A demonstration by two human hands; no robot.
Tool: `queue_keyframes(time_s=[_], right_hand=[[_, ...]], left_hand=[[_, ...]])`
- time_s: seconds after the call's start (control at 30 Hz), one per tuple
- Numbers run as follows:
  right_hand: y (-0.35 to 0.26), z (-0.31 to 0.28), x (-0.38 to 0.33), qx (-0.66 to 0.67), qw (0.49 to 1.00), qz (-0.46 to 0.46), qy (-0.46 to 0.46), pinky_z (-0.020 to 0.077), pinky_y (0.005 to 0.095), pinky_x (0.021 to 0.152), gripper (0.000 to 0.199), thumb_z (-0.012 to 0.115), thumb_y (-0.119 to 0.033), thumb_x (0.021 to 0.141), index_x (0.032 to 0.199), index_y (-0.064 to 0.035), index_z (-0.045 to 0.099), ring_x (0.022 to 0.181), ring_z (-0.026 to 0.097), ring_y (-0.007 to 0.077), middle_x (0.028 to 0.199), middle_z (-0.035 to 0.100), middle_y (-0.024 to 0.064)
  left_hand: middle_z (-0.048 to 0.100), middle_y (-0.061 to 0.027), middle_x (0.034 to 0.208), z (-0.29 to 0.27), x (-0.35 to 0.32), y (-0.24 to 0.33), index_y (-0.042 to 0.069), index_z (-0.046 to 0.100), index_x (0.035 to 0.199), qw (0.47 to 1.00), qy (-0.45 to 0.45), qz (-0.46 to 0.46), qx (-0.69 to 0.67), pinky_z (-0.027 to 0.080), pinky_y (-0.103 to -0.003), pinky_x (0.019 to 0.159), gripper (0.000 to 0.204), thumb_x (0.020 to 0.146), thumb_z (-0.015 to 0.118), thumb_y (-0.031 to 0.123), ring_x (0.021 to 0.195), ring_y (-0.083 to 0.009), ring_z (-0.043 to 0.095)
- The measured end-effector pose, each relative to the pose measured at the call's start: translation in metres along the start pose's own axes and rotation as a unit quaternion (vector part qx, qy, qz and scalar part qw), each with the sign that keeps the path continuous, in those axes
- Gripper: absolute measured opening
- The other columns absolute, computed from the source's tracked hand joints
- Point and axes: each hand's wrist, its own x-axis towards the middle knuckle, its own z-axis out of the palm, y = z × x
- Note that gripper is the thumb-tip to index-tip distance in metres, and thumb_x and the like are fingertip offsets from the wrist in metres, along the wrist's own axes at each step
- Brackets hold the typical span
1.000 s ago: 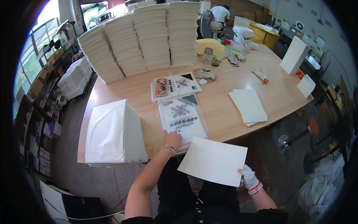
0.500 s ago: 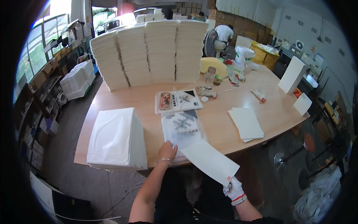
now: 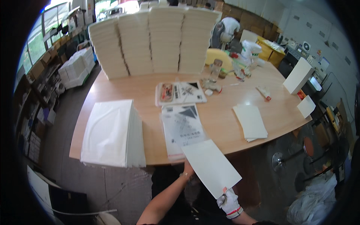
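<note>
My right hand (image 3: 228, 202), in a white glove with a red-striped cuff, grips the near edge of a white sheet or thin stack of card (image 3: 212, 167). Its far end meets a clear plastic bag with black print (image 3: 187, 129); whether it sits inside or on top I cannot tell. My bare left hand (image 3: 188, 168), a bracelet at the wrist, is at the table's near edge. The card hides its fingers. More printed bags (image 3: 183, 93) lie farther off, with a red patterned phone or case (image 3: 166, 92) on top.
On the wooden table (image 3: 221, 112), a wrapped white stack (image 3: 108, 131) stands left, tall paper stacks (image 3: 153, 41) at the back. White cards (image 3: 250, 122) lie right, near a glove (image 3: 263, 92). A jar (image 3: 215, 70) stands beyond. A person (image 3: 229, 27) is in the background.
My left hand has moved right and nearer, partly behind the white card. My right hand has shifted slightly left and down with the card. The upper printed bag has shifted right. The view has tilted down.
</note>
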Motion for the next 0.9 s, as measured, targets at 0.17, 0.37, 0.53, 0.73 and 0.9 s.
queue_keyframes(time_s=[0.17,0.37,0.53,0.73,0.9], right_hand=[[0.013,0.013,-0.017,-0.044,0.998,0.032,0.014,0.0377,0.0237,0.047,0.015,0.044,-0.026,0.089,0.096,-0.0124,0.043,0.054,0.044,0.0079,0.071,0.049,-0.0004],[0.066,0.005,0.083,0.044,0.985,-0.026,-0.164,0.0463,0.0416,0.080,0.031,0.040,-0.015,0.087,0.115,-0.0014,0.039,0.095,0.053,0.0293,0.105,0.050,0.0137],[0.030,0.040,0.138,0.080,0.968,0.074,-0.224,0.0476,0.0422,0.075,0.025,0.042,-0.018,0.086,0.105,-0.0010,0.043,0.088,0.056,0.0320,0.097,0.053,0.0185],[0.012,0.049,0.106,-0.544,0.785,-0.247,-0.161,0.0448,0.0317,0.054,0.013,0.051,-0.016,0.081,0.080,-0.0039,0.055,0.059,0.055,0.0237,0.072,0.055,0.0106],[0.033,0.085,0.105,-0.671,0.595,-0.406,-0.173,0.0445,0.0387,0.063,0.013,0.057,-0.017,0.068,0.073,-0.0058,0.054,0.075,0.054,0.0304,0.079,0.051,0.0130]], left_hand=[[0.058,-0.0162,0.095,0.033,-0.053,-0.038,-0.002,0.050,0.102,0.986,-0.114,-0.120,0.008,0.045,-0.035,0.075,0.030,0.079,0.053,0.017,0.088,-0.0262,0.057],[0.058,-0.0156,0.095,0.029,-0.098,-0.025,-0.001,0.054,0.095,0.981,-0.088,-0.167,0.039,0.045,-0.035,0.075,0.025,0.080,0.052,0.018,0.088,-0.0256,0.057],[0.057,-0.0110,0.100,0.010,-0.091,-0.030,0.002,0.050,0.105,0.982,-0.070,-0.152,-0.081,0.044,-0.032,0.080,0.031,0.078,0.057,0.014,0.093,-0.0205,0.055],[0.055,-0.0048,0.098,-0.043,-0.087,0.007,0.003,0.051,0.106,0.898,0.029,-0.307,-0.313,0.041,-0.028,0.081,0.028,0.083,0.052,0.019,0.091,-0.0121,0.051],[0.059,-0.0037,0.082,-0.039,-0.099,-0.010,0.000,0.059,0.090,0.896,0.024,-0.332,-0.293,0.043,-0.024,0.066,0.031,0.086,0.043,0.027,0.072,-0.0122,0.055]])
